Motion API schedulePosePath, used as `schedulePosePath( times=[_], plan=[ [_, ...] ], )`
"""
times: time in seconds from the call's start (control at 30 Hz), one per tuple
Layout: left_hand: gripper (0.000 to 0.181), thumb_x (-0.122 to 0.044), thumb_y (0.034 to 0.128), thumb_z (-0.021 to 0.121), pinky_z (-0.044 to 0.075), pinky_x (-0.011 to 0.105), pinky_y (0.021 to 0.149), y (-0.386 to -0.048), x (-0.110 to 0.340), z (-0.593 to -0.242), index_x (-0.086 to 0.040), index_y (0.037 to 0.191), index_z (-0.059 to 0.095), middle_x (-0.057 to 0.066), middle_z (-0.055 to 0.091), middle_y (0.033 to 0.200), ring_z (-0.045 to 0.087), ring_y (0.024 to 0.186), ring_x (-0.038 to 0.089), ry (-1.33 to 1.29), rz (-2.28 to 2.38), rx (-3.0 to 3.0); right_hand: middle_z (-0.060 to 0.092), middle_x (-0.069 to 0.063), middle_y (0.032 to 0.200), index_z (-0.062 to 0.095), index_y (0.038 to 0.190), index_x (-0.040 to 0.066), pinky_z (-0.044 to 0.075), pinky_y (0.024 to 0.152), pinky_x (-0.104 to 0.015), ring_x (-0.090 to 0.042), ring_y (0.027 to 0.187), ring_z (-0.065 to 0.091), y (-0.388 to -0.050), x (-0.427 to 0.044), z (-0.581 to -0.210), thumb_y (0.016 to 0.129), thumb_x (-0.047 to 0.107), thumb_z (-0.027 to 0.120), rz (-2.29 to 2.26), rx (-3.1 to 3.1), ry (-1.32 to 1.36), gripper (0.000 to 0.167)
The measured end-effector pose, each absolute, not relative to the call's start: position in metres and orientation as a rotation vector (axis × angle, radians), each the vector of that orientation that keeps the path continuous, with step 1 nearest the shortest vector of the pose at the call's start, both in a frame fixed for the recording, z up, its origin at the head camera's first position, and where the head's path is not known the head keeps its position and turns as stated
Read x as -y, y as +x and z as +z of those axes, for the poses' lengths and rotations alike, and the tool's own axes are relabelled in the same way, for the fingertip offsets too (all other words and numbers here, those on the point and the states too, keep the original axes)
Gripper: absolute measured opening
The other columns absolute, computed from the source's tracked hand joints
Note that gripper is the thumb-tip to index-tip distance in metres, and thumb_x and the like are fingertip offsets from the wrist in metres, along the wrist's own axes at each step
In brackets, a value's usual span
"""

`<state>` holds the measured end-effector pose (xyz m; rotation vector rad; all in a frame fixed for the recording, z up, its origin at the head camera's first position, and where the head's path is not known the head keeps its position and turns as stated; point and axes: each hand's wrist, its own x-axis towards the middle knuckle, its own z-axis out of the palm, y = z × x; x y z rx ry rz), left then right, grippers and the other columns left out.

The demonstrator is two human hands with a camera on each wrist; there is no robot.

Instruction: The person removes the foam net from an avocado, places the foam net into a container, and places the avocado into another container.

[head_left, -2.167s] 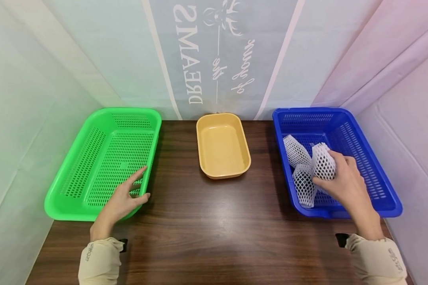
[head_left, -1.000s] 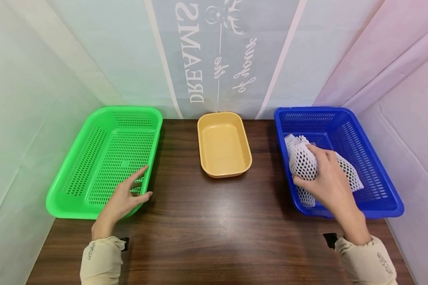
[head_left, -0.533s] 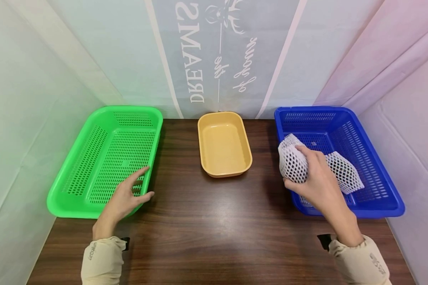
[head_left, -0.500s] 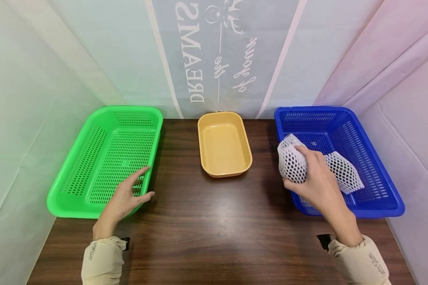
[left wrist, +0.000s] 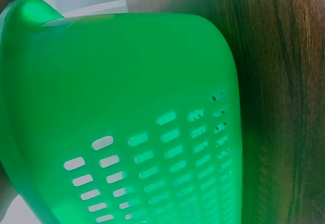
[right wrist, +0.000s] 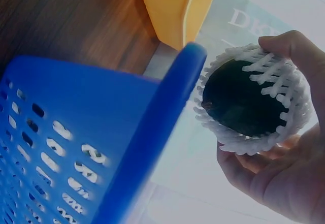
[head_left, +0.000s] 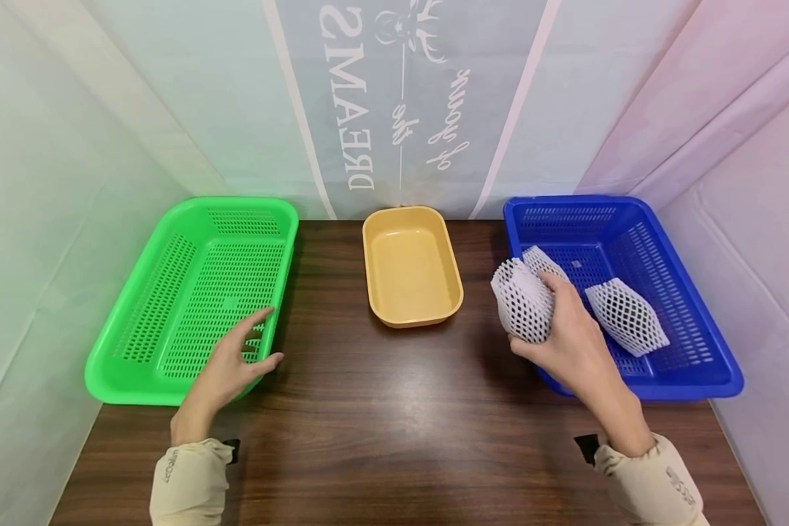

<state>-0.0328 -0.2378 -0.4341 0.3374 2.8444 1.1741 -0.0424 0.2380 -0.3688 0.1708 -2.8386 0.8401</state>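
My right hand (head_left: 568, 340) grips a dark green fruit in a white foam net (head_left: 524, 301), held over the left rim of the blue basket (head_left: 690, 292). The right wrist view shows the dark green fruit (right wrist: 241, 97) bare at the net's opening, fingers and thumb around the net. Inside the basket lie another white net sleeve (head_left: 627, 318) at the right and one (head_left: 544, 261) partly behind the held fruit. My left hand (head_left: 226, 365) is at the right rim of the green basket (head_left: 125, 387), index finger and thumb spread apart, gripping no loose object.
A yellow tray (head_left: 410, 321) stands at the back between the two baskets on the dark wooden table (head_left: 381, 438). Pale printed cloth (head_left: 408, 109) hangs behind the table, with white walls at both sides. The blue basket's raised rim lies just below the held fruit.
My right hand has moved left with the netted fruit, from inside the blue basket to over its left rim. The right-hand net sleeve has come into view. My left hand stays at the green rim.
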Motion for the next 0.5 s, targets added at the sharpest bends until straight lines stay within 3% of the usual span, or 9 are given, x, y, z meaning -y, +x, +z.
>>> schedulePosePath(
  times=[0.2, 0.5],
  plan=[
    [0.074, -0.009, 0.0862, 0.076, 0.053, 0.059, 0.087, -0.0319, 0.2361, -0.4324, -0.007, 0.151, 0.039, 0.023, 0.044, 0.150, 0.053, 0.123, 0.042, 0.332, 1.165, -2.891, 0.051, -0.026, 0.129, 0.044, 0.136, -0.002, 0.047, 0.087, -0.060, -0.040, 0.113, 0.052, -0.0426, -0.2351, -0.3742, 0.058, 0.008, 0.087, 0.843, 2.788, 0.275, 0.089],
    [0.075, -0.009, 0.0848, 0.077, 0.053, 0.059, 0.087, -0.0312, 0.2349, -0.4310, -0.006, 0.150, 0.040, 0.023, 0.045, 0.149, 0.052, 0.125, 0.043, 0.322, 1.150, -2.911, 0.053, -0.024, 0.124, 0.052, 0.131, 0.003, 0.047, 0.089, -0.059, -0.040, 0.111, 0.053, -0.0391, -0.2300, -0.3767, 0.053, 0.003, 0.089, 0.825, 2.759, 0.394, 0.086]
  ],
)
